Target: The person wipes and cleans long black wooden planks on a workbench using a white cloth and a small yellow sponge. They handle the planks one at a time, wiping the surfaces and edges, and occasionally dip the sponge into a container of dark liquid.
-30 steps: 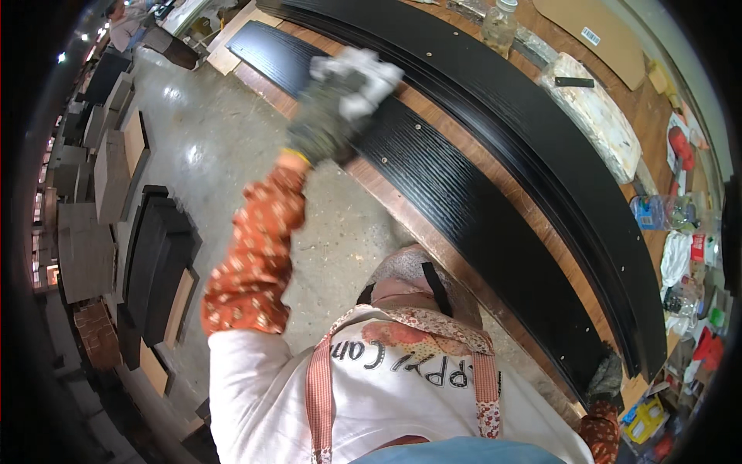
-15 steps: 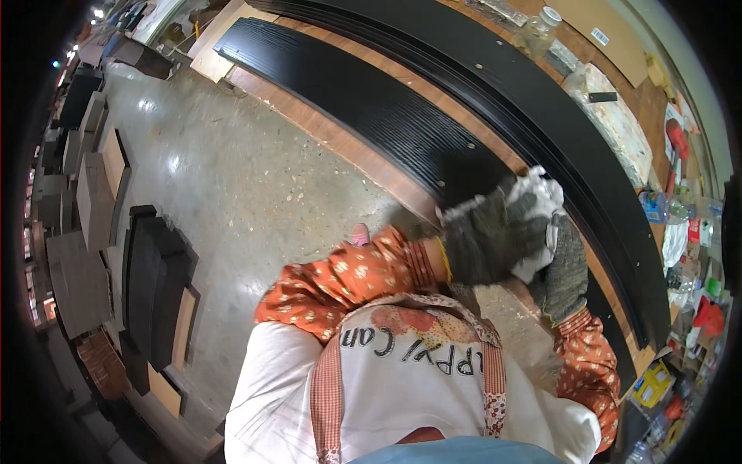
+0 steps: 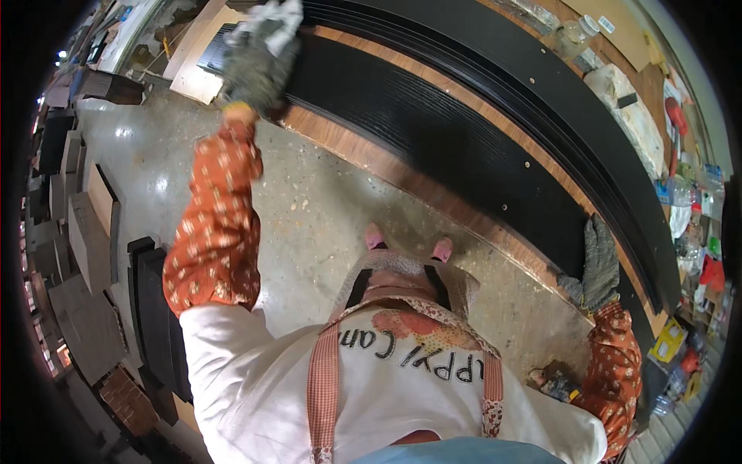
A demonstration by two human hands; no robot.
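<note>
- A long black ribbed panel (image 3: 433,131) is lying along the wooden workbench (image 3: 433,193), its near edge sitting just inside the bench's brown rim.
- Open speckled concrete floor (image 3: 309,201) is lying between the bench and the dark boards (image 3: 154,309) stacked at the person's left.
- The left hand (image 3: 259,66) (gloved, arm stretched far out) is clutching a white rag (image 3: 274,17) against the panel's far end.
- The right hand (image 3: 595,263) is resting flat, fingers spread, holding nothing, on the panel's near end.

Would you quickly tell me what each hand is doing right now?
Left hand: closed, holding a white rag on the black ribbed panel.
Right hand: open, resting flat on the panel.
</note>
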